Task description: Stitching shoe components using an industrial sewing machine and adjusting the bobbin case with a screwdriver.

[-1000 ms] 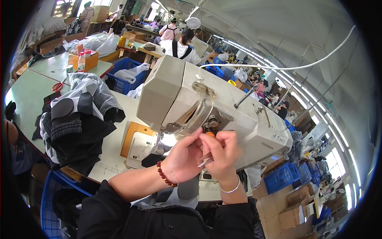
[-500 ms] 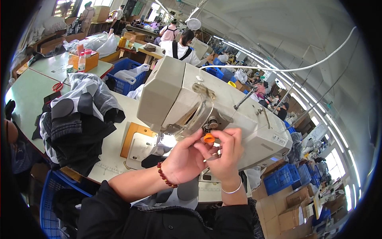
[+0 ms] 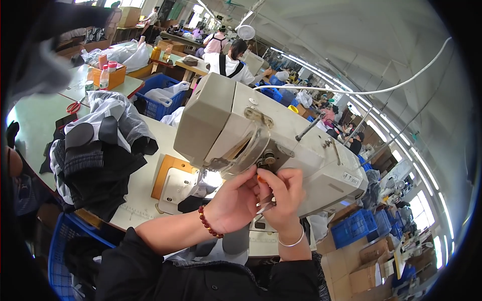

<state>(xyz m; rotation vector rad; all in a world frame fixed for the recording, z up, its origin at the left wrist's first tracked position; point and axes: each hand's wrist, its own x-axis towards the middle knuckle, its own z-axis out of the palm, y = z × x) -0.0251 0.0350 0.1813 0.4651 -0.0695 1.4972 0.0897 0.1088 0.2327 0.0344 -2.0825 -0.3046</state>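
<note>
Both my hands meet at the side of a cream industrial sewing machine [image 3: 213,103], just below its round metal thread-tension discs [image 3: 269,158]. My left hand [image 3: 232,206], with a beaded bracelet at its wrist, is pinched at the fingertips; what they grip is hidden. My right hand [image 3: 282,198] has thumb and index finger closed on a small orange cup-shaped piece [image 3: 260,179], mostly covered now. A thin shiny metal tool [image 3: 266,205] sticks out under the right hand's fingers; its kind is unclear. The lit needle area lies to the left of my hands.
Black and grey fabric pieces [image 3: 108,170] are heaped on the table at left, near red-handled scissors [image 3: 74,107]. A blue crate [image 3: 159,88] stands behind, another basket [image 3: 63,261] at lower left. A co-worker [image 3: 228,65] sits beyond the machine. A dark blurred shape [image 3: 75,22] enters upper left.
My right fingers have closed over the orange piece, which showed its open mouth before and is now mostly hidden. A dark, blurred shape has come in at the upper left.
</note>
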